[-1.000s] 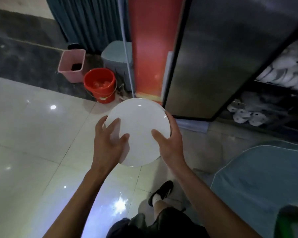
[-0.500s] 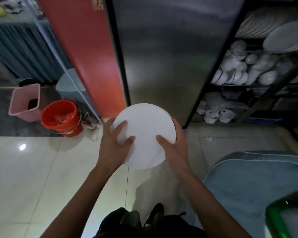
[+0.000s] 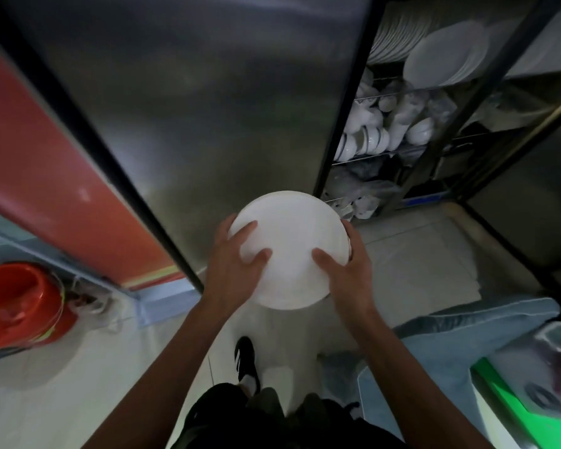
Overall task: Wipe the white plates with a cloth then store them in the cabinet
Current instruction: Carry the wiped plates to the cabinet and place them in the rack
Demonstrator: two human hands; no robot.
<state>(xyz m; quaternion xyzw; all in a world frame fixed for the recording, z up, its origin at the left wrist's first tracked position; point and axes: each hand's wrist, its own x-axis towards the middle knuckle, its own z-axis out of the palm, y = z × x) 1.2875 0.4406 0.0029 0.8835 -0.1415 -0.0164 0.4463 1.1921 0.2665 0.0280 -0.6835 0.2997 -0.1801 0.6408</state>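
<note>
I hold a round white plate [image 3: 290,244] in front of me with both hands, its flat face toward me. My left hand [image 3: 232,270] grips its left edge, thumb on the face. My right hand [image 3: 345,273] grips its right edge the same way. Straight ahead stands the steel cabinet door [image 3: 208,102]. To its right the open cabinet [image 3: 402,131] shows wire shelves with stacked white plates [image 3: 444,55] on top and white bowls and cups [image 3: 379,131] below. No cloth is visible.
A red panel [image 3: 46,163] flanks the cabinet on the left, with a red bucket [image 3: 17,306] on the floor beneath it. A blue-covered table [image 3: 450,345] with a green tray [image 3: 525,406] is at the lower right. My shoe [image 3: 246,361] is on the pale tiled floor.
My view has swung right and up toward the cabinet, and I have stepped closer. The plate stays held in both hands. The open shelves now show more fully.
</note>
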